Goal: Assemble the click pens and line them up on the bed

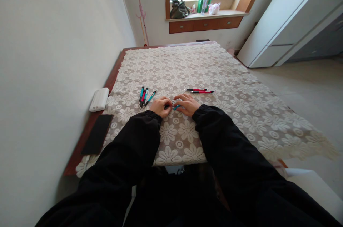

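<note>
My left hand (160, 106) and my right hand (188, 104) meet over the lace-covered table (241, 112), both closed on a small teal pen (175, 106) held between them; its dark end sits at my left fingertips. Left of my hands lies a bundle of several teal and pink pens (145, 96). Just beyond my right hand lie two pink-and-black pens (199, 90), side by side. Black sleeves cover both forearms.
A white power bank (99, 99) and a black phone (97, 134) lie on the bare wooden strip at the table's left edge, next to the wall. A windowsill with bags (187, 8) stands at the back, a white cabinet (289, 23) at the right.
</note>
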`<state>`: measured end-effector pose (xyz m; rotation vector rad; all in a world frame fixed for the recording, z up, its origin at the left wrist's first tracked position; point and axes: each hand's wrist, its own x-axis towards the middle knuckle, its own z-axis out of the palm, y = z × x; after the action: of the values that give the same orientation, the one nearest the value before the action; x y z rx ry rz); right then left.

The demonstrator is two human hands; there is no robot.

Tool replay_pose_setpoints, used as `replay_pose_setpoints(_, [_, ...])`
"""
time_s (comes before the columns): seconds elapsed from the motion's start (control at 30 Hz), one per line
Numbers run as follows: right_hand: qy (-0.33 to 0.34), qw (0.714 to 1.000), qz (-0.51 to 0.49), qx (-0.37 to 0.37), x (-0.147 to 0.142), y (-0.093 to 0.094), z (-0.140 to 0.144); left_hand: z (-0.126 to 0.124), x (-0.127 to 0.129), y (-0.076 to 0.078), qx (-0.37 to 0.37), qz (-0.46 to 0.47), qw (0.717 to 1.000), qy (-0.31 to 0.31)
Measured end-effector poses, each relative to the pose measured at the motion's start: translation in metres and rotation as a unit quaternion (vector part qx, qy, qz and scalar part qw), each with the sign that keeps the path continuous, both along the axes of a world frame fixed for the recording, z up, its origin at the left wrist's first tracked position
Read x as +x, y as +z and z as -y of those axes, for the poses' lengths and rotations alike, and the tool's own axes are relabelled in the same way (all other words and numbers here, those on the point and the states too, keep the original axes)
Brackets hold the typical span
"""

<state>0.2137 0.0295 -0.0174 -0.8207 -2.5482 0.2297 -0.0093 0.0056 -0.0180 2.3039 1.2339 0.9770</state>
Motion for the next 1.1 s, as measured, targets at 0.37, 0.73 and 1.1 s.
replay_pose_setpoints(0.37, [0.001, 1.000, 0.001, -0.017, -0.0009, 0.0030, 0.0021, 0.0015, 0.0019, 0.0021, -0.015, -0.016, 0.999, 0.035])
replay_pose_setpoints(0.73, [0.001, 1.000, 0.002, -0.014, 0.0023, 0.0047, 0.0008, 0.0002, 0.0010, 0.0021, -0.015, -0.026, 0.999, 0.033])
replay_pose_setpoints(1.1, [0.009, 0.999, 0.003, -0.034, 0.0047, 0.0083, 0.0022, 0.0011, 0.0008, 0.0025, -0.016, -0.023, 0.999, 0.030])
